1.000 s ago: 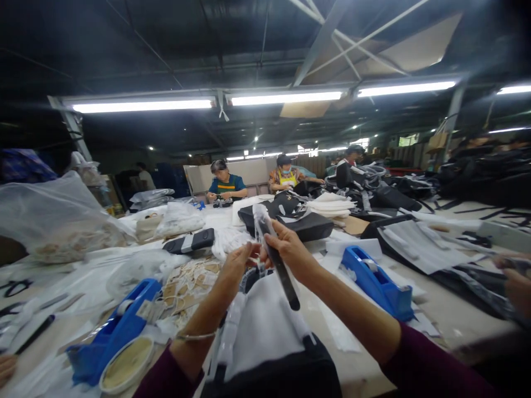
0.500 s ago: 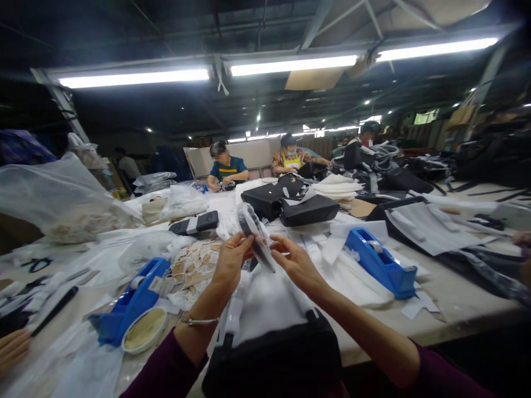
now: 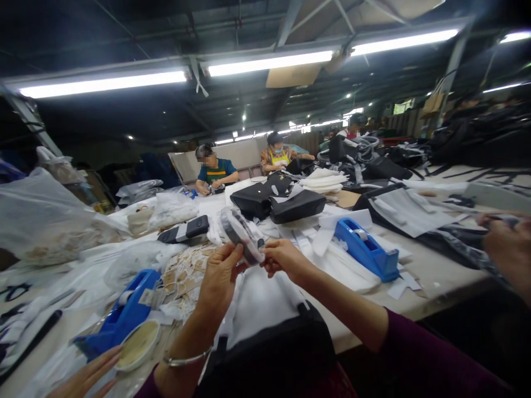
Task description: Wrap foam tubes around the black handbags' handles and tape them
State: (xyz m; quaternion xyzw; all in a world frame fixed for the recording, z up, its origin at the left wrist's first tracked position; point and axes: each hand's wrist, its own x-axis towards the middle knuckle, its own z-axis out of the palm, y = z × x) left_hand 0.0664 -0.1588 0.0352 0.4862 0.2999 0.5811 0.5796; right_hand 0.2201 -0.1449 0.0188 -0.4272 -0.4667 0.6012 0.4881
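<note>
A dark strap (image 3: 238, 231) in clear plastic wrap, looped into a long oval, is up in front of me. My left hand (image 3: 224, 272) grips its near side between thumb and fingers. At the strap's lower right end, my right hand (image 3: 284, 258) pinches the tip. Below both hands a black bag (image 3: 269, 354) stands at the table's edge, with a white sheet (image 3: 265, 307) over its upper side. Part of that sheet is hidden behind my hands.
Blue tape dispensers (image 3: 120, 315) (image 3: 367, 249) flank the bag. A round dish (image 3: 139, 345) is at the left, with a co-worker's hand (image 3: 89, 376) beside it. Another person's hand (image 3: 508, 249) shows at the right. Black bags (image 3: 296, 204) and tangled strings (image 3: 186, 276) lie beyond.
My right hand's fingers have closed on the strap's end, and the strap is tilted more. A co-worker's hand has come in to the dish at lower left. The view has shifted right.
</note>
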